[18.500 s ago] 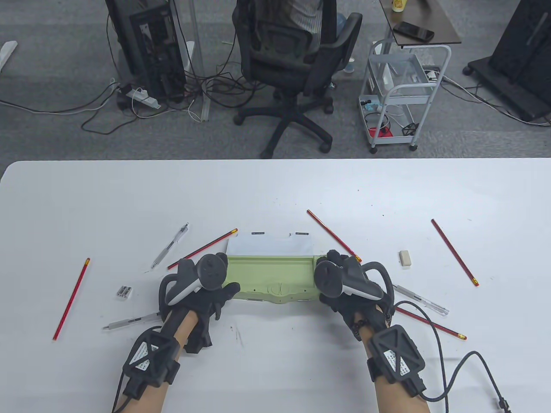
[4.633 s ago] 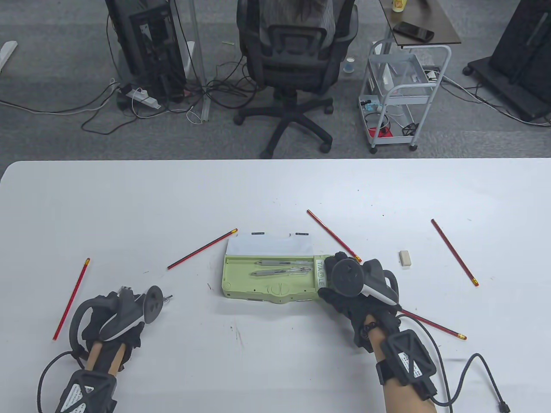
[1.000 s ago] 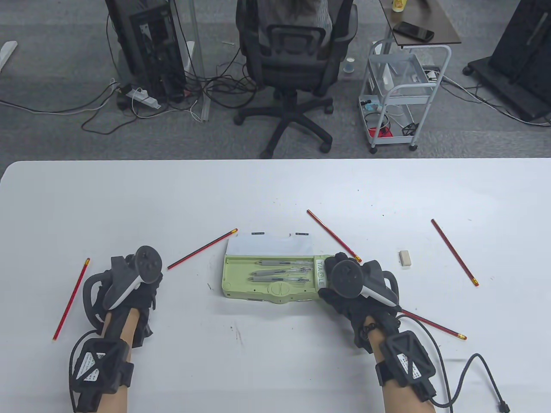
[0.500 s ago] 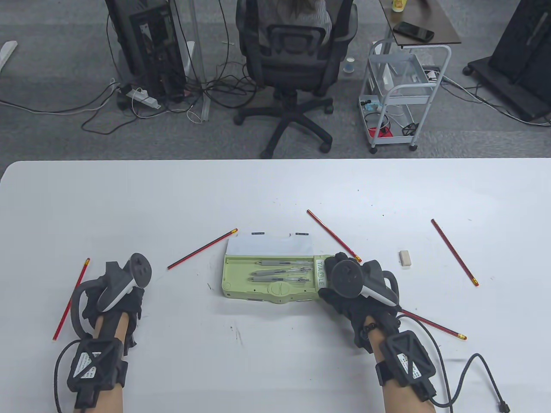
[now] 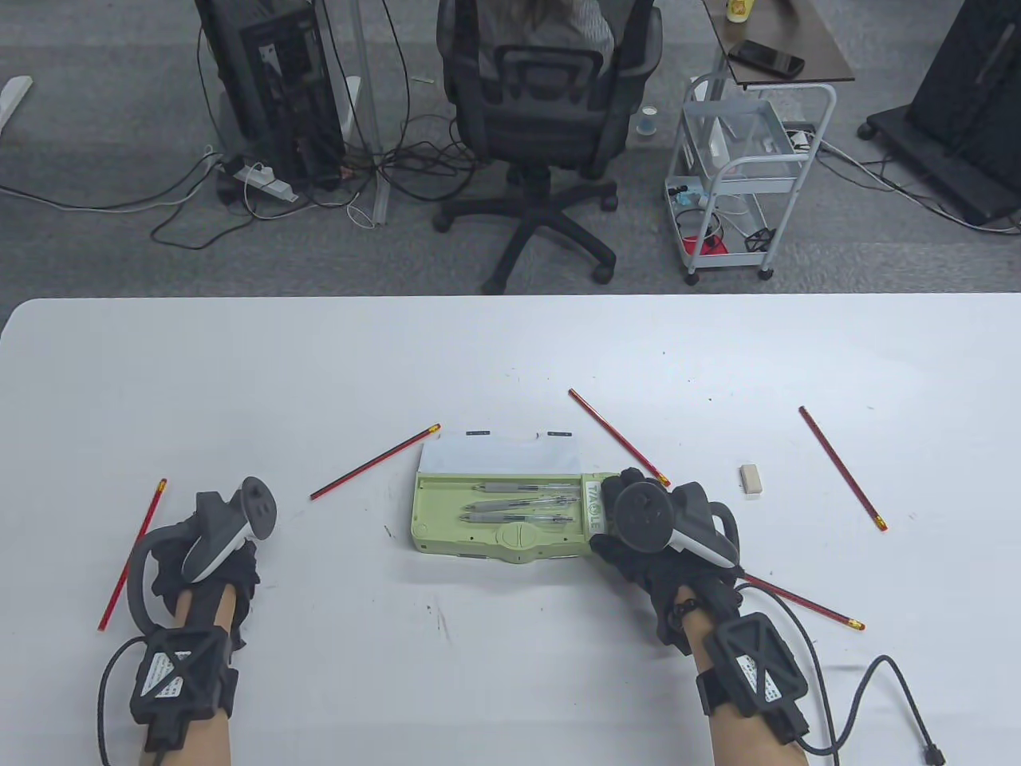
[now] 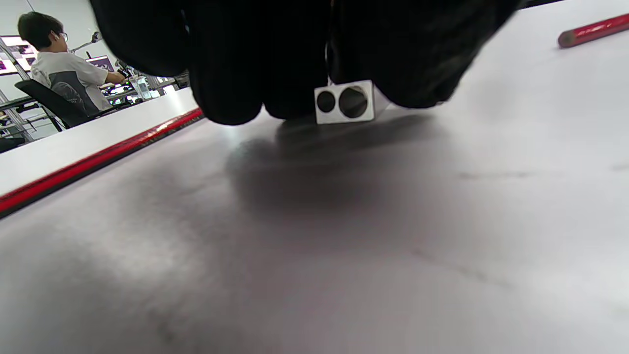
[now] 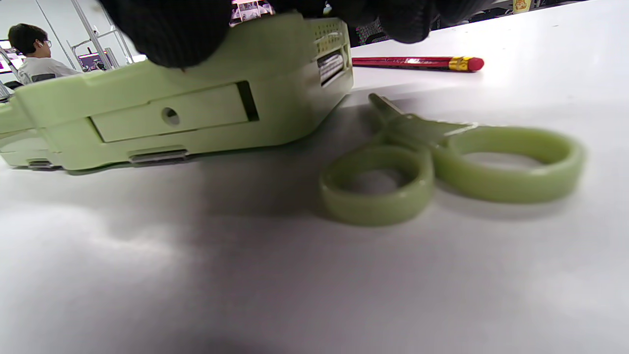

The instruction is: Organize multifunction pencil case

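Observation:
The green pencil case [image 5: 447, 519] lies open mid-table, its white lid [image 5: 498, 456] folded back and three pens [image 5: 518, 504] inside. My right hand [image 5: 614, 519] grips the case's right end; in the right wrist view its fingers [image 7: 167, 29] lie over the top of the case [image 7: 172, 113]. My left hand [image 5: 227, 550] is down on the table at the left. In the left wrist view its fingertips [image 6: 236, 93] close around a small metal two-hole sharpener [image 6: 346, 102] that sits on the table. The table view hides the sharpener under the hand.
Red pencils lie scattered: one left of my left hand [image 5: 132, 554], one by the lid [image 5: 375, 462], two to the right [image 5: 618, 437] [image 5: 843, 468], one near my right wrist [image 5: 802, 602]. A white eraser [image 5: 750, 480] lies to the right. Green scissors [image 7: 442, 162] lie beside the case.
My left hand has drawn left and toward the near edge and settled low over the sharpener. The right hand and the case have not moved.

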{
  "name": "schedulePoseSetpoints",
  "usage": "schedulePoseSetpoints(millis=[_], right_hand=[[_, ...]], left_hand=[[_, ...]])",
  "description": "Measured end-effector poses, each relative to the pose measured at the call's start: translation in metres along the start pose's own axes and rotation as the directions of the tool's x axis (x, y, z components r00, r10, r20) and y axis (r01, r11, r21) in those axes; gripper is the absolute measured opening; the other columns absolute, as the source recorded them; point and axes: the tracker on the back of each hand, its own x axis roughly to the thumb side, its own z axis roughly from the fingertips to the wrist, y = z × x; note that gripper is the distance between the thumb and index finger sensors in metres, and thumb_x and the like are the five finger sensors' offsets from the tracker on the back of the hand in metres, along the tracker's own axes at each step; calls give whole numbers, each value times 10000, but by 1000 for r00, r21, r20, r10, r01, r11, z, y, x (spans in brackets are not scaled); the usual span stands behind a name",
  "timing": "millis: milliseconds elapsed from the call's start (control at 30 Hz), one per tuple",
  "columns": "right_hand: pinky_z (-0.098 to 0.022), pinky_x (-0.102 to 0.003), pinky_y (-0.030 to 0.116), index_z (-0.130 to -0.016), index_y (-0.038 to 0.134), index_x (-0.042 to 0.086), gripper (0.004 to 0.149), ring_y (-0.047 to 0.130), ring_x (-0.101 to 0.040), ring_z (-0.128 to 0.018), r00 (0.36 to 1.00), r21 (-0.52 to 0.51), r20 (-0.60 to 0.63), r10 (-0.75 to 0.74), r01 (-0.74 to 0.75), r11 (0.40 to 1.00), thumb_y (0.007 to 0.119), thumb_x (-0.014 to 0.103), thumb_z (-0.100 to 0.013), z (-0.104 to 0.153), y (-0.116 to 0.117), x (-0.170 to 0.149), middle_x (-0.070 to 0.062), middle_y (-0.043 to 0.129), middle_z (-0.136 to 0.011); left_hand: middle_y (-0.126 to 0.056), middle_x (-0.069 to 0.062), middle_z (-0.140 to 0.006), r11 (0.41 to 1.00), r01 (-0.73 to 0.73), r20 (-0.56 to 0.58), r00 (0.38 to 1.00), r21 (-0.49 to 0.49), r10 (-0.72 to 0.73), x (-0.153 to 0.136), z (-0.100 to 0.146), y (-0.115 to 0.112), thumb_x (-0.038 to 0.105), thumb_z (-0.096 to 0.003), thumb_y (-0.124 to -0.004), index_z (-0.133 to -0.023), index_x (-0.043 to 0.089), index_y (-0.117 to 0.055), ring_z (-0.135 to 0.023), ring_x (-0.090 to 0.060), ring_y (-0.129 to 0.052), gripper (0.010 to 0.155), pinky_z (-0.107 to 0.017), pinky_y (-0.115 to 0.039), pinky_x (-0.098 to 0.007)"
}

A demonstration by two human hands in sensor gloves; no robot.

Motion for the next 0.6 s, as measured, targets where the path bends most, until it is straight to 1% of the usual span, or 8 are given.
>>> schedulePoseSetpoints(millis=[200,600], right_hand=[[-721,-642,501,-1115,384,25,796,488,-562,-1011,1000,-1,1,1,-1,1000,669,455,-509,0,0,0,-317,337,-1113],[-721,-643,501,-1115,383,24,796,489,-563,-1009,1000,-1,1,1,-1,1000,669,455,-509,0,0,0,-316,332,-1114]], left_hand=[[-886,-93,-946,999,27,-16,1000,32,-27,4,-3,-1,330,-453,-836,-974,216,-749,-826,-330,-928,540,-643,-720,-608],[-890,-111,-913,999,21,-20,1000,33,-20,5,-2,0,312,-457,-835,-968,201,-754,-784,-320,-945,529,-627,-738,-597]])
